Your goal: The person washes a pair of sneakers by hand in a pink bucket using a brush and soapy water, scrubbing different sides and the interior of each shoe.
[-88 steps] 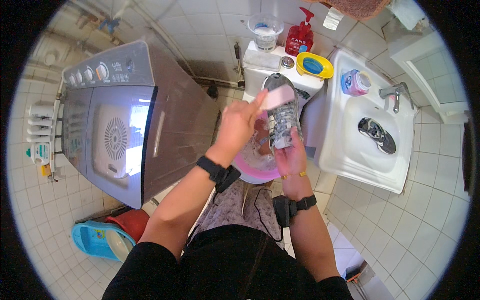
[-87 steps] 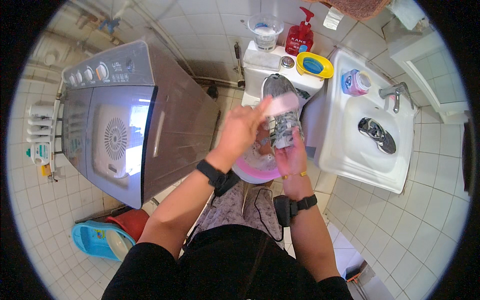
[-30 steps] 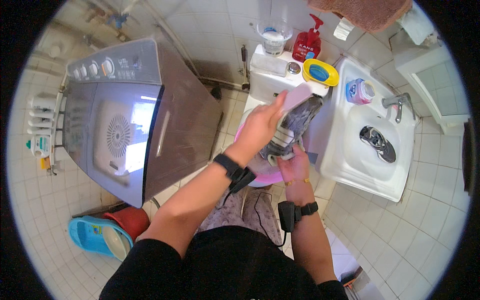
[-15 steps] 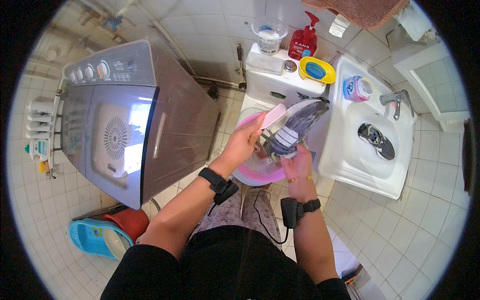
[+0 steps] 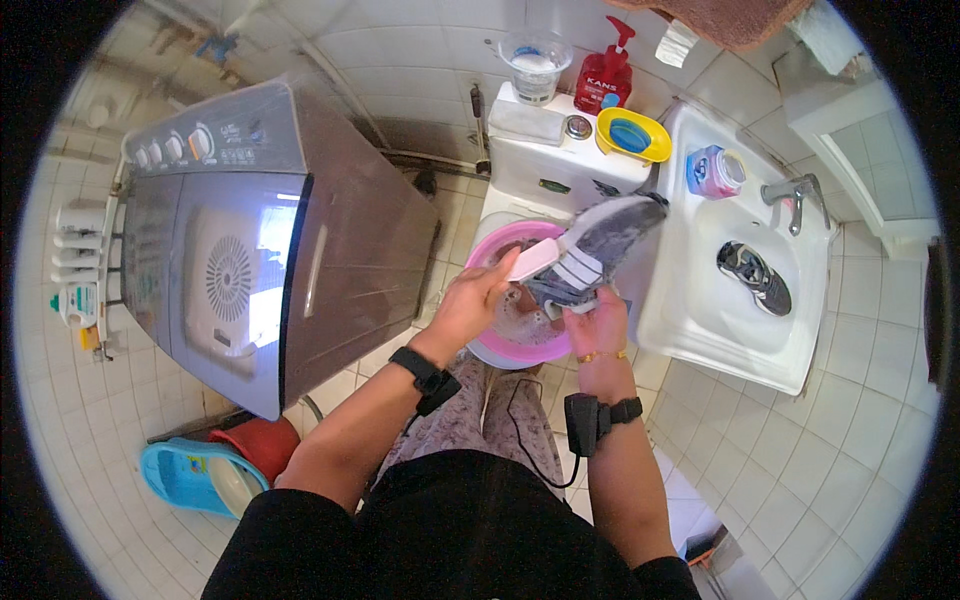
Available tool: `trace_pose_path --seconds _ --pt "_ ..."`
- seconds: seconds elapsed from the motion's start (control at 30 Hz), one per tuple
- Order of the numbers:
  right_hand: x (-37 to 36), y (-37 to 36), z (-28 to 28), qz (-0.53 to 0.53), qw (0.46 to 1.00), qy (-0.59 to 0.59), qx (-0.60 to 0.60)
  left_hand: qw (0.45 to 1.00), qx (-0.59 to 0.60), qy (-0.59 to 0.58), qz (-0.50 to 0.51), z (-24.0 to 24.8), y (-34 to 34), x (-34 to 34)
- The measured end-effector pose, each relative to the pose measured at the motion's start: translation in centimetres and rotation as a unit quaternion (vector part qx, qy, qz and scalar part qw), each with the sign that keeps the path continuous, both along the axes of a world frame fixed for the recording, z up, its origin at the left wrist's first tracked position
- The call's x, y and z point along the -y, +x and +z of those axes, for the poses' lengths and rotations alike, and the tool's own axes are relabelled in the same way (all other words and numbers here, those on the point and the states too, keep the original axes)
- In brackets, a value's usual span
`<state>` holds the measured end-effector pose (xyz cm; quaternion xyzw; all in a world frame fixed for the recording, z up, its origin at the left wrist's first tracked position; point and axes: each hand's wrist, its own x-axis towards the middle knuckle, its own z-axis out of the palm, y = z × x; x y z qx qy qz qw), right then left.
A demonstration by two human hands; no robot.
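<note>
My left hand (image 5: 475, 300) is closed round a pink brush (image 5: 533, 260), whose head lies against the side of a wet grey sneaker (image 5: 600, 245) with white stripes. The bristles are hidden from me. Gripping that sneaker by its heel end is my right hand (image 5: 598, 325); the toe points up and to the right. Below both hands sits a pink basin (image 5: 535, 352) with foamy water in it. The other sneaker (image 5: 755, 280), dark with pale stripes, rests in the white washbasin (image 5: 690, 340) on the right.
A washing machine (image 5: 350, 240) fills the left side. Behind the pink basin, the toilet tank (image 5: 545, 165) carries a red pump bottle (image 5: 604, 75), a yellow soap dish (image 5: 655, 140) and a clear tub (image 5: 535, 75). A pink-and-blue jar (image 5: 712, 172) stands by the tap (image 5: 793, 195).
The brush has moved down and slightly left along the sneaker's side, with my left hand following. The sneaker has shifted a little to the right.
</note>
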<state>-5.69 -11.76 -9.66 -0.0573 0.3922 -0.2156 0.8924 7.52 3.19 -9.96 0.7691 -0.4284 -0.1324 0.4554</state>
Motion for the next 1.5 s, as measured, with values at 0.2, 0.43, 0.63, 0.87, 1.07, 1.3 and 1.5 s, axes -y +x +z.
trace_pose_path --seconds 0.2,0.43,0.63,0.87,1.07,1.3,1.5 --pt "0.8 -0.1 -1.6 -0.045 0.998 0.018 0.047 0.999 0.017 0.042 0.012 1.0 -0.9 2.1" --pt "2.1 -0.6 -0.8 -0.06 0.998 -0.005 -0.01 0.989 0.055 0.136 0.025 0.5 0.9 -0.9" --pt "1.2 -1.0 -2.1 0.033 0.97 -0.231 -0.072 0.999 0.027 0.006 0.031 2.1 -0.2 3.8" --pt "2.5 -0.1 -0.2 -0.127 0.991 0.037 0.01 0.99 0.055 0.123 0.044 0.6 -0.2 -1.3" --pt "0.4 0.4 -0.6 -0.091 0.996 -0.006 0.003 0.998 -0.048 0.019 -0.019 4.3 -3.0 3.9" --pt "-0.9 1.0 0.4 -0.132 0.99 0.034 0.027 0.994 -0.092 0.051 -0.012 1.8 -2.7 3.3" --pt "-0.9 0.5 0.6 -0.137 0.989 0.054 0.015 0.993 -0.077 0.087 -0.008 1.2 -2.4 3.0"
